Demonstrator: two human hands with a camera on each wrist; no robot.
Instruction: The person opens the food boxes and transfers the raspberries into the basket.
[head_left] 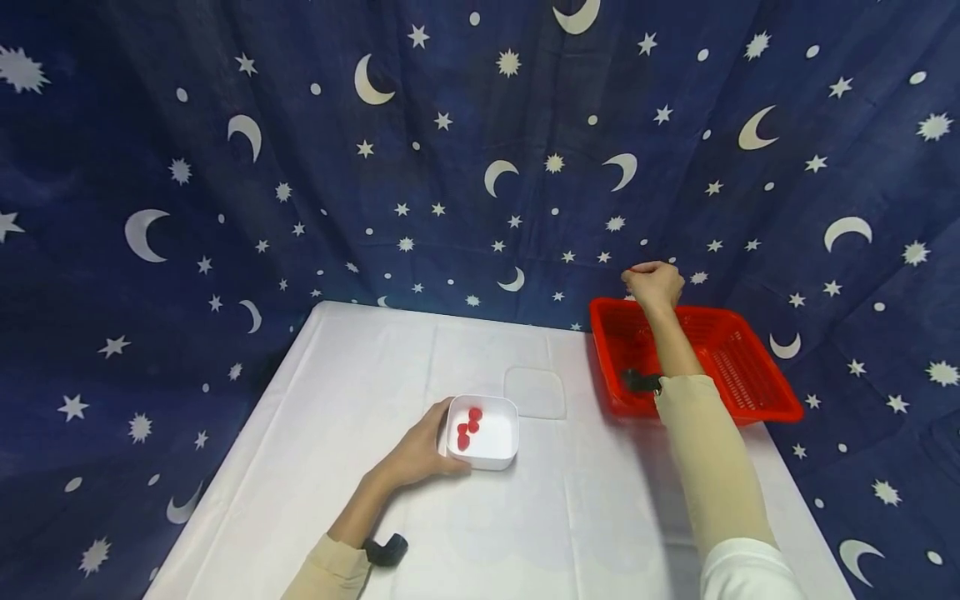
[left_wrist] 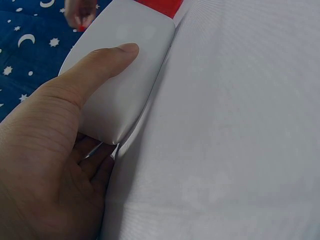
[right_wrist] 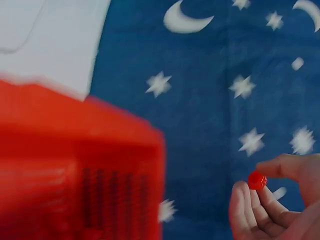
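Note:
My left hand [head_left: 420,452] grips a small white square container [head_left: 498,432] standing on the table, thumb along its near wall and fingers around the left side. Several red raspberries [head_left: 463,441] lie inside, toward the left. My right hand [head_left: 656,285] is raised over the back rim of a red plastic basket [head_left: 738,379]. Between thumb and fingertips it pinches one raspberry [right_wrist: 257,180], bumpy and red in the right wrist view. The basket's floor is partly hidden by the right forearm.
A clear, flat square lid [head_left: 535,393] lies on the white tablecloth [head_left: 360,367] just behind and right of the container. The basket stands at the table's right back corner. A dark blue curtain [head_left: 450,167] with moons and stars hangs behind the table.

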